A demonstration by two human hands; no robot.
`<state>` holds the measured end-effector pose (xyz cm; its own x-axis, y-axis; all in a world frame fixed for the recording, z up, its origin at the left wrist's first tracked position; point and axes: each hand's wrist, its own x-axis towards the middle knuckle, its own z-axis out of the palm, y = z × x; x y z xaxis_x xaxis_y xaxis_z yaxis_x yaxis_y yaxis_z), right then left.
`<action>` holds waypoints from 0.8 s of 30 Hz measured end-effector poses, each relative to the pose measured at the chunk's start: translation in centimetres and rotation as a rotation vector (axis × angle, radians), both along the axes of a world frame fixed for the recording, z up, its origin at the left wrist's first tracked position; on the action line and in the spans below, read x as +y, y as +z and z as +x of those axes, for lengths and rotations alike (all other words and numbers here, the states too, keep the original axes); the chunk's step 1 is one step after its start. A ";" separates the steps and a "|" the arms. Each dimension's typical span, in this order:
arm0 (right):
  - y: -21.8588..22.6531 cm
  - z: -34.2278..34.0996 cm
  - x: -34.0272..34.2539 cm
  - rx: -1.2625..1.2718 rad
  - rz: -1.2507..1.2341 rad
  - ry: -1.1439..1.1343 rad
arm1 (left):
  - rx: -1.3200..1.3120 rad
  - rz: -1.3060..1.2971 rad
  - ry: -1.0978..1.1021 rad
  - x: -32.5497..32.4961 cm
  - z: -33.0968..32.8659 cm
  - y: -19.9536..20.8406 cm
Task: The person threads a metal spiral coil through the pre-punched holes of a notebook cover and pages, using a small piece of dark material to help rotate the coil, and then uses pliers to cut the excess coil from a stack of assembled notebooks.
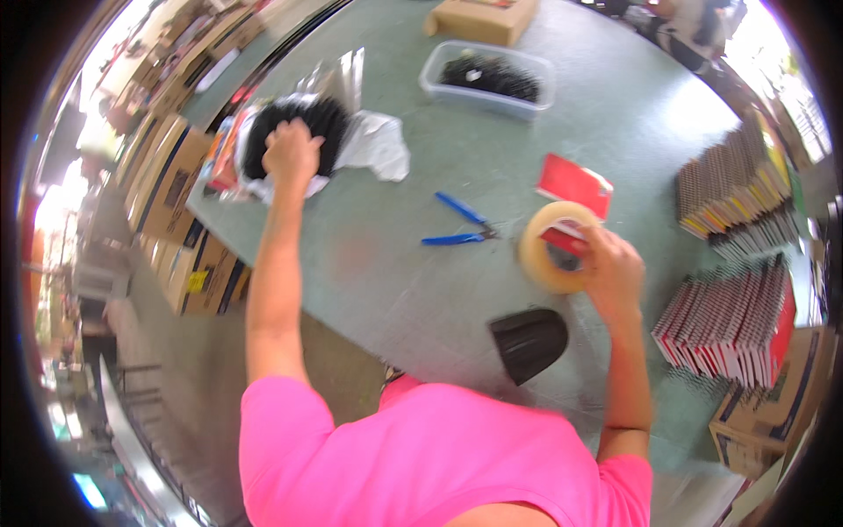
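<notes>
At the far left of the table, my left hand [292, 156] has its fingers curled into a dark pile of black wiry pieces [331, 132], their exact kind blurred. The pile sits on white plastic wrapping [379, 147]. On the right, the fingers of my right hand [615, 270] close over the right side of a wide roll of clear tape [537, 255]. A red patch [562, 237] shows in the roll's opening, partly behind my fingers. Blue-handled pliers [461, 211] lie spread left of the roll. Behind the roll rests a red booklet [575, 180].
A black scoop-shaped piece [529, 342] lies near my body. Beyond stands a clear plastic tub [430, 83] of black wiry pieces. Spiral-bound notebooks stand on the right in a red stack [729, 325] and a yellowish stack [733, 180]. Cardboard boxes [171, 189] rise beyond the left edge.
</notes>
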<state>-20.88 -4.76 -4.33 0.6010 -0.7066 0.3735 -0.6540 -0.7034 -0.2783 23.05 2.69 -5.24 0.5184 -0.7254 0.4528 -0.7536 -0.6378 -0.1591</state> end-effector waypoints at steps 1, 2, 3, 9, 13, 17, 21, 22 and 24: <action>-0.1 0.3 0.0 0.003 -0.003 0.030 | -0.003 0.040 -0.052 1.0 2.8 -1.1; -0.4 0.4 -0.3 0.016 -0.010 0.033 | 0.009 0.025 -0.046 0.9 3.6 -1.3; -0.2 0.3 -0.7 -0.019 0.000 0.023 | 0.056 0.000 -0.003 0.5 3.1 -0.4; 0.1 -0.3 -1.7 -0.099 0.023 0.013 | 0.205 -0.284 -0.211 -1.7 -1.7 1.3; -0.7 -0.1 -0.8 -0.012 0.061 0.030 | 0.496 -0.115 -0.602 -2.4 -4.5 -6.0; -0.1 0.2 -0.6 -0.220 0.086 0.056 | 0.886 -0.583 -0.623 -3.2 -6.6 -3.2; -0.4 0.4 -1.3 -0.266 0.080 0.117 | 1.291 -0.839 -0.864 -5.1 -10.1 0.1; -0.5 0.3 -1.5 -0.268 0.077 0.105 | 1.361 -0.781 -0.905 -5.2 -11.8 1.4; -0.3 0.7 -1.3 -0.270 0.089 0.088 | 1.418 -0.618 -0.921 -4.7 -14.7 2.5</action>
<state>-20.15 -6.10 -4.67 0.5489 -0.6933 0.4670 -0.4855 -0.7192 -0.4970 8.40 -2.00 -2.72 0.2816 -0.8904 0.3575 -0.1996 0.3101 0.9295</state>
